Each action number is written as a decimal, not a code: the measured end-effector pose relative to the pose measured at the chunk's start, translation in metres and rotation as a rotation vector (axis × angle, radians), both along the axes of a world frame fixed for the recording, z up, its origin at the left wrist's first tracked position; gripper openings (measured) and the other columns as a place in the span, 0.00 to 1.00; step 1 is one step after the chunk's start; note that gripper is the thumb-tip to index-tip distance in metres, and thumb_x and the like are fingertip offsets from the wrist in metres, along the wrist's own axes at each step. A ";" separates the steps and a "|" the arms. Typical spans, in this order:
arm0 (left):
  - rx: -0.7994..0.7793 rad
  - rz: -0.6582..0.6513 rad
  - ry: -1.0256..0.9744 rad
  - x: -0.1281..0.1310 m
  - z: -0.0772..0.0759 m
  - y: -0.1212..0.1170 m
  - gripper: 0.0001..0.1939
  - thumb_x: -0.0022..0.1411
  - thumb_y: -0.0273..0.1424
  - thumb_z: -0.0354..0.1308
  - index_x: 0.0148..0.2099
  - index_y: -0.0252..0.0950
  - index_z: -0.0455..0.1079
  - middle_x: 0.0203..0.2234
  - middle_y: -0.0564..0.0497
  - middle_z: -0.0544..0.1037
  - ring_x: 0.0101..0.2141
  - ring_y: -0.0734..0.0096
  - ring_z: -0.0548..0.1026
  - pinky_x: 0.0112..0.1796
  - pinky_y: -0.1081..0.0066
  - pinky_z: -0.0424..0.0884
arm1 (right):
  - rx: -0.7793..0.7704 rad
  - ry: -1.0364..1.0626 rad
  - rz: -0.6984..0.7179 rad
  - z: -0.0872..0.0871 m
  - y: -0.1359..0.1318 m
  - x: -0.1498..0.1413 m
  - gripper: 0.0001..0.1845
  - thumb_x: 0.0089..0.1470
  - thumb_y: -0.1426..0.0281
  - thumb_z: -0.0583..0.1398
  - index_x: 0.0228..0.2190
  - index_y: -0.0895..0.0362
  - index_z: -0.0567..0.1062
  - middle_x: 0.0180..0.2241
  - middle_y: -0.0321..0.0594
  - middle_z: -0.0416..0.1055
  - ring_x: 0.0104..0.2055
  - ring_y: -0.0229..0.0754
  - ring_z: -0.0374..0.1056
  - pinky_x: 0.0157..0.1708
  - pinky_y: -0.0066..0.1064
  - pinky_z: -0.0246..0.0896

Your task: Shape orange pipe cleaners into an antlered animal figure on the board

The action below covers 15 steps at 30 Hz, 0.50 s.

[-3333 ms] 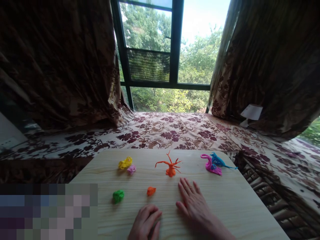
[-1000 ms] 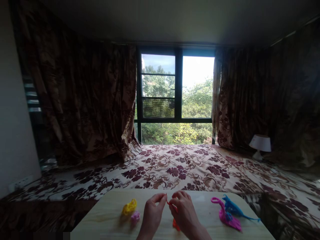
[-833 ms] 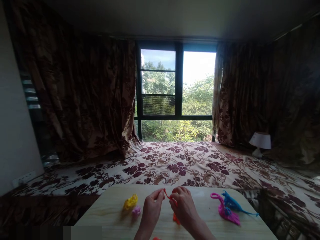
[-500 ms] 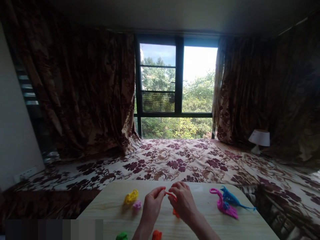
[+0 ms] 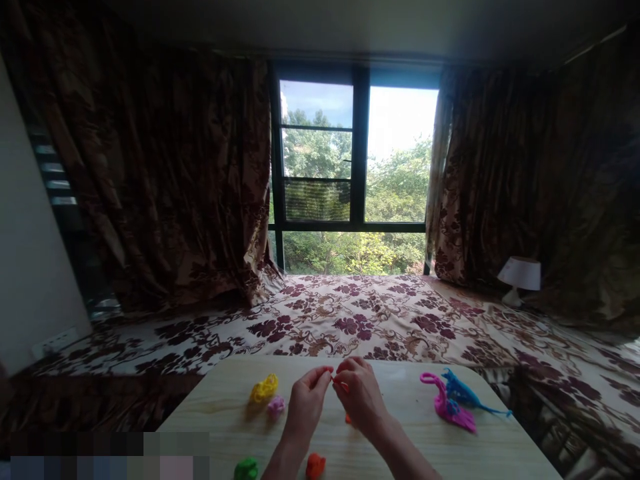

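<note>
while left hand (image 5: 307,398) pinches orange strand (image 5: 345,386) at tip, right hand (image 5: 361,395) grips further along, strand bridging both.

Daylight reaches you from the window (image 5: 359,167) ahead, its sky (image 5: 400,117) burnt out to white in the right pane. Backlit, your left hand (image 5: 307,397) and right hand (image 5: 361,395) look dim. The curtains (image 5: 200,180) sink into shadow; coarse pixel blocks (image 5: 105,467) cover your lower left corner.

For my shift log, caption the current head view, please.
Left hand and right hand hold a thin orange strand above a pale tabletop.
</note>
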<state>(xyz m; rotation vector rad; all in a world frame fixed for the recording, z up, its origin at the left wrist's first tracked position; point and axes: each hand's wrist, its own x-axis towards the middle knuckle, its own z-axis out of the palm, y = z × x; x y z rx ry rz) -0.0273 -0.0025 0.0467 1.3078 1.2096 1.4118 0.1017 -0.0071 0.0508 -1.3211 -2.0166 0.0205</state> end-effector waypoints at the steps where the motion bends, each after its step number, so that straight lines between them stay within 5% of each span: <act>1: 0.001 -0.004 -0.001 0.000 0.001 0.000 0.17 0.48 0.37 0.58 0.37 0.32 0.75 0.34 0.45 0.79 0.39 0.60 0.74 0.42 0.66 0.68 | 0.000 0.000 0.001 0.000 0.000 -0.001 0.08 0.51 0.70 0.58 0.24 0.53 0.76 0.31 0.35 0.71 0.40 0.39 0.61 0.41 0.29 0.51; 6: 0.008 0.001 -0.011 0.001 0.001 -0.001 0.17 0.47 0.38 0.58 0.37 0.32 0.75 0.33 0.46 0.80 0.38 0.60 0.75 0.42 0.66 0.69 | -0.007 -0.009 -0.008 0.004 -0.002 0.001 0.05 0.50 0.69 0.59 0.28 0.51 0.76 0.33 0.35 0.71 0.41 0.41 0.61 0.42 0.30 0.52; 10: -0.003 0.035 -0.018 0.000 0.000 0.000 0.17 0.47 0.38 0.58 0.37 0.32 0.75 0.34 0.46 0.80 0.39 0.61 0.74 0.42 0.66 0.68 | -0.008 -0.021 -0.037 0.011 -0.009 0.021 0.19 0.44 0.71 0.62 0.41 0.51 0.72 0.41 0.40 0.70 0.47 0.46 0.59 0.46 0.35 0.50; 15: -0.038 0.083 -0.013 0.000 0.003 -0.006 0.19 0.45 0.40 0.58 0.36 0.33 0.75 0.32 0.46 0.80 0.36 0.61 0.75 0.40 0.67 0.69 | -0.008 -0.028 -0.078 0.017 -0.019 0.056 0.16 0.46 0.74 0.59 0.39 0.50 0.73 0.43 0.39 0.68 0.49 0.46 0.58 0.48 0.38 0.48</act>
